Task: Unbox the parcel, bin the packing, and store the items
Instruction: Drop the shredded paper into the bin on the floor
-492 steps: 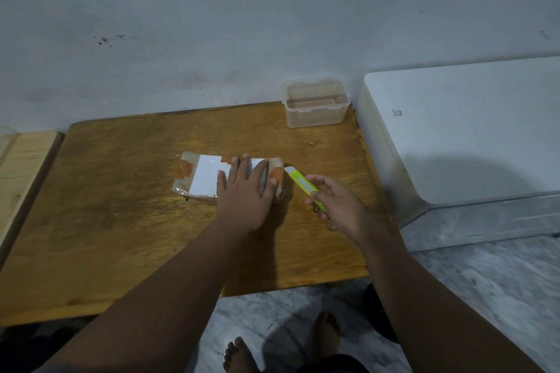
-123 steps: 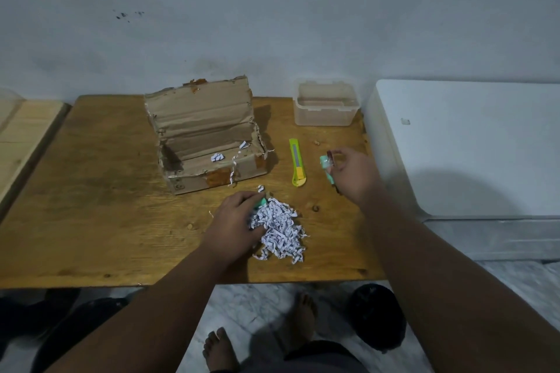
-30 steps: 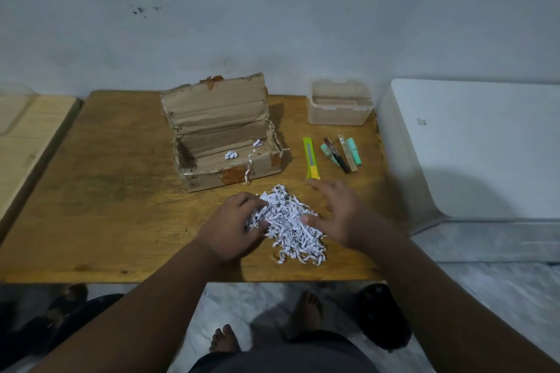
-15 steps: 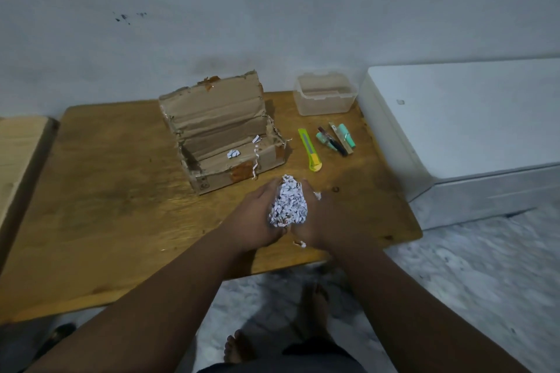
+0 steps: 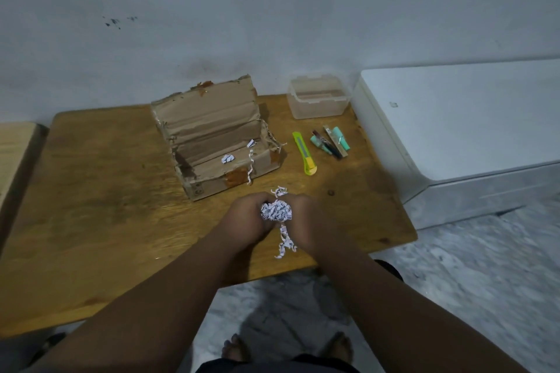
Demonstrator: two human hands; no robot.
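the wooden table (image 5: 91,206) carries the opened cardboard box (image 5: 216,142), its long axis left to right, flap upright. left hand (image 5: 245,218) and right hand (image 5: 306,215) clamp shredded paper packing (image 5: 276,211) between curled fingers near the front edge, strands dangling.

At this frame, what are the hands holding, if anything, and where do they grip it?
Both hands, left hand and right hand, squeeze a wad of shredded paper packing between them, one on each side; loose strands hang below.

white printed shreds (image 5: 276,211), yellow-green cutter (image 5: 305,152)
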